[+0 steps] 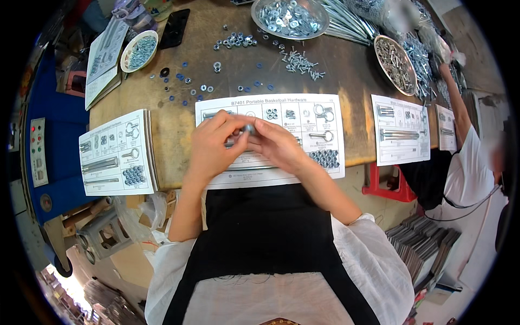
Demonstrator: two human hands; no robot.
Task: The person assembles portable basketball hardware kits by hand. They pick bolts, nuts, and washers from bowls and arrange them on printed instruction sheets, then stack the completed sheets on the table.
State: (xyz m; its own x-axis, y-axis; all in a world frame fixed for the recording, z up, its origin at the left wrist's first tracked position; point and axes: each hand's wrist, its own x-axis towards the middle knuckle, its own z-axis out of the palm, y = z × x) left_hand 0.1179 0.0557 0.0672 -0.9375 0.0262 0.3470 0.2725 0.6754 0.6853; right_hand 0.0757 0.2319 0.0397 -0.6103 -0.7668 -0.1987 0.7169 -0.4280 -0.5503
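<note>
Above the printed hardware card (pixel 216 104), my two hands meet with their fingertips close together. My left hand (pixel 215 143) is closed, thumb and fingers pinching at a small silvery metal piece (pixel 248 129). From the other side my right hand (pixel 279 145) curls its fingers round the same piece. Fingers cover most of it, so its exact kind cannot be made out. Beneath the hands, the card with pictures of bolts, nuts and pins lies flat at the table's near edge.
Loose nuts (pixel 236 40), blue washers (pixel 247 89) and small screws (pixel 301 64) lie beyond the card. A washer bowl (pixel 290 37), a screw bowl (pixel 140 52), another hardware bowl (pixel 396 66) and a black phone (pixel 175 28) stand farther back. At right, a co-worker's arm (pixel 458 103) reaches over the table.
</note>
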